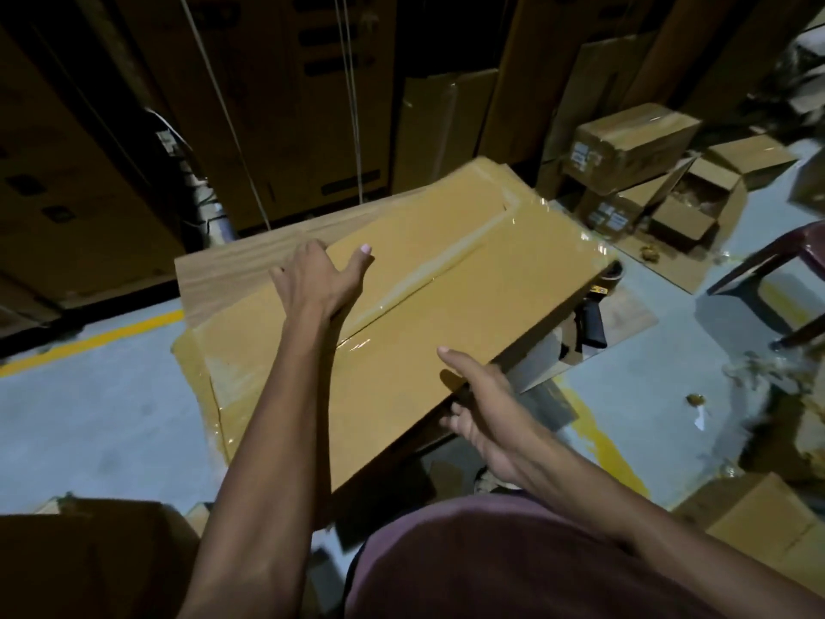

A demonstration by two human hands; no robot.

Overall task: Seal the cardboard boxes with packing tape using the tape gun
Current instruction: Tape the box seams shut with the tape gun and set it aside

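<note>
Head view, looking down at my two bare arms over a large flat cardboard box [402, 279] that sits tilted on a wooden table [232, 270]. Far left, a yellow line [93, 337] crosses the grey floor [89, 417], and tall dark cartons [277, 105] stand behind. My left hand [319, 279] reaches across the box top, thumb spread on the cardboard and fingers curled over the far left edge, gripping it. Shiny clear packing tape [428, 279] runs along the box's centre seam and wraps its corners. My right hand [480, 404] grasps the near right edge of the box, thumb on top and fingers underneath. Just past the box's right edge, the tape gun [591, 319] lies on the table, its black handle showing, partly hidden by the box. Further right, smaller boxes sit on the floor, one sealed [634, 145], one with flaps open [696, 203]. A dark chair [768, 265] stands at the far right.
</note>
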